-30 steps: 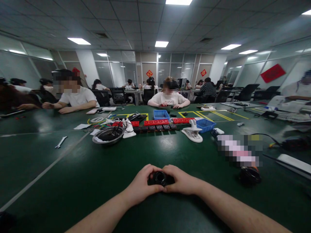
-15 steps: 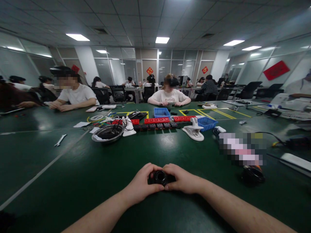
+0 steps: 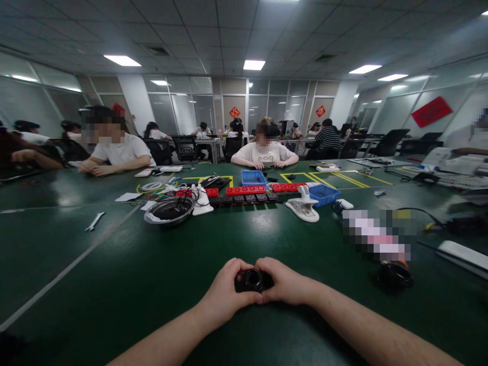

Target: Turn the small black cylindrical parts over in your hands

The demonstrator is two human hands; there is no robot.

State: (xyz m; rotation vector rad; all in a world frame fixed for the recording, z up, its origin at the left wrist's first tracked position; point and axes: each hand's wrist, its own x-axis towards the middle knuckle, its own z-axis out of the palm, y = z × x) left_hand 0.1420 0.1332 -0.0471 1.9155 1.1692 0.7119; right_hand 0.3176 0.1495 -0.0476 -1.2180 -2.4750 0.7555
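Observation:
A small black cylindrical part with a round opening (image 3: 252, 279) is held between my two hands, low over the green table (image 3: 244, 241). My left hand (image 3: 224, 288) curls round its left side, fingers behind and thumb across the front. From the right, my right hand (image 3: 286, 282) closes on it in the same way, and the two thumb tips meet in front. The opening faces me. Both hands hide the sides of the part, so I cannot tell its exact kind.
Across the table stand a metal bowl (image 3: 168, 219) with black items, red socket strips (image 3: 246, 190), a white clip stand (image 3: 303, 209) and blue trays (image 3: 324, 193), (image 3: 254, 177). A wrench (image 3: 95, 221) lies left, a black cable coil (image 3: 396, 274) right. A person (image 3: 265, 152) sits opposite.
My hands stay closed round the black part, with only a slight shift of the fingers and thumbs. The view has moved a little. At far left a co-worker's hand has shifted.

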